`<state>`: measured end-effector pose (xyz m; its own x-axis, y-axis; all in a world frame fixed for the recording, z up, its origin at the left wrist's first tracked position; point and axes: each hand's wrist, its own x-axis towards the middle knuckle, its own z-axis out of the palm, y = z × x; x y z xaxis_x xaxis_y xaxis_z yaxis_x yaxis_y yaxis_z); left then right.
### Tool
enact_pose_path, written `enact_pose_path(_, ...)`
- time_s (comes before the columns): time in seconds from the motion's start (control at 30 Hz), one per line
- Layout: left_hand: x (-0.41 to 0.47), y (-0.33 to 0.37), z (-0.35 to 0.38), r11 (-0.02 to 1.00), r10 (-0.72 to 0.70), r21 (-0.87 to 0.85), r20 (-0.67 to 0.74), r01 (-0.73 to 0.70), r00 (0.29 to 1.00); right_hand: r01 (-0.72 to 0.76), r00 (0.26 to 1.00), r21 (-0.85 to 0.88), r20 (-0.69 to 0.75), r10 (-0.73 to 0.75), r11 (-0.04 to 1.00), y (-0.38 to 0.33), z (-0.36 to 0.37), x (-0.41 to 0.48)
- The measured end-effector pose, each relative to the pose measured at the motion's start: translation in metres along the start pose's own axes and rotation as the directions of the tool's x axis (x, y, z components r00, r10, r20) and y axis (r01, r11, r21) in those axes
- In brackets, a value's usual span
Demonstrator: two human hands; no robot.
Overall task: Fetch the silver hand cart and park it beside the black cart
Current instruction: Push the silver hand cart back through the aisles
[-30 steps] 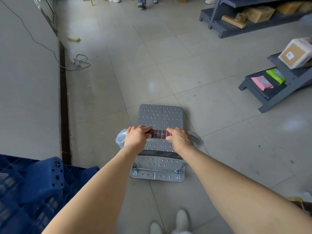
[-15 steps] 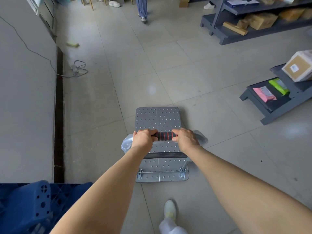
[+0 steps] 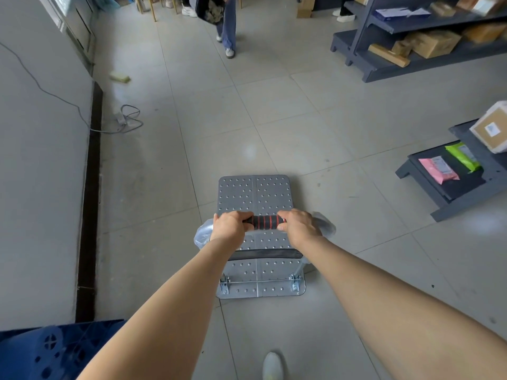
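The silver hand cart (image 3: 253, 193) is a flat studded metal platform on the tiled floor right in front of me. Its handle (image 3: 264, 222) has a black grip with red rings and clear plastic wrap at both ends. My left hand (image 3: 230, 225) grips the handle's left part and my right hand (image 3: 297, 224) grips its right part. No black cart shows in this view.
A grey wall runs along the left with a cable coil (image 3: 129, 120) at its foot. A blue plastic pallet (image 3: 49, 352) sits at the bottom left. Dark shelving (image 3: 411, 58) with boxes stands far right, a low step rack (image 3: 450, 185) with packets nearer. A person (image 3: 227, 26) walks ahead.
I have walked forward with the cart along the wall. The blue pallet has slid back in view, and the person ahead has come closer. Both hands keep their grip.
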<state>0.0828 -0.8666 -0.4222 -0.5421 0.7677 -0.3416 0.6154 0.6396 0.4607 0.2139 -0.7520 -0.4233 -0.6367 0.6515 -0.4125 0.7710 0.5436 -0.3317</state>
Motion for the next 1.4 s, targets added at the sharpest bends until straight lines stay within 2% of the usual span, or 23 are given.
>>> enact_pose_path(0.37, 0.05, -0.024, -0.034, 0.999, 0.03, -0.044, 0.034, -0.028, 0.999, 0.016, 0.999, -0.011, 0.04, -0.016, 1.0, -0.033, -0.014, 0.042)
enact_pose_path(0.63, 0.089, -0.053, -0.08, 0.997, 0.076, 0.013, 0.108, -0.078, 0.991, -0.084, 0.994, 0.083, 0.081, 0.078, 0.993, -0.081, -0.017, 0.074)
enact_pose_path(0.8, 0.117, -0.078, -0.107, 0.993, 0.1, 0.046, 0.135, -0.108, 0.986, -0.142, 0.99, 0.136, 0.026, 0.14, 0.98, -0.118, -0.012, 0.094)
enact_pose_path(1.03, 0.154, -0.105, -0.139, 0.985, 0.12, 0.108, 0.138, -0.135, 0.983, -0.172, 0.982, 0.105, -0.062, 0.179, 0.98, -0.163, -0.008, 0.124)
enact_pose_path(1.4, 0.214, -0.133, -0.173, 0.964, 0.207, 0.149, 0.112, -0.222, 0.972, -0.197, 0.979, 0.118, -0.029, 0.201, 0.973, -0.207, -0.029, 0.178)
